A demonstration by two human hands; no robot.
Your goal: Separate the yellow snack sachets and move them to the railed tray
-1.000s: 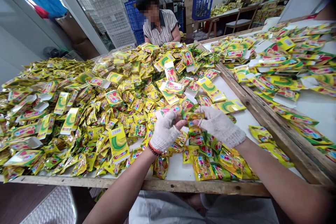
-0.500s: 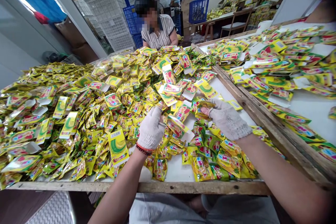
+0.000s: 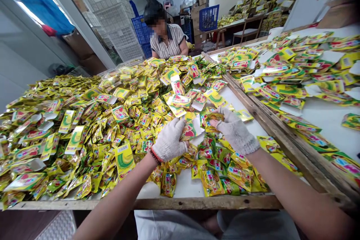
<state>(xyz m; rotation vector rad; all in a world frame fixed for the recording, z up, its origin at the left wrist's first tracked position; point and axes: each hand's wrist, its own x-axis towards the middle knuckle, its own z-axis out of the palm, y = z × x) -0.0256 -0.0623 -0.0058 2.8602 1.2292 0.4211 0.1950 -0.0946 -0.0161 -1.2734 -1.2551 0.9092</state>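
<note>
Gripping a box (image 3: 189, 130), the left hand (image 3: 170, 139) has its white flap (image 3: 199, 125) toward the right hand (image 3: 235, 130), probably so the opening is accessible. The right hand pinches sachets (image 3: 211, 120), how many I cannot tell; below, between both hands, lie loose packets (image 3: 209, 183), perhaps for short reach.

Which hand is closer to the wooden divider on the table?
Right: the right hand is just left of the wooden divider; the left hand is farther left, holding a small box.
</note>
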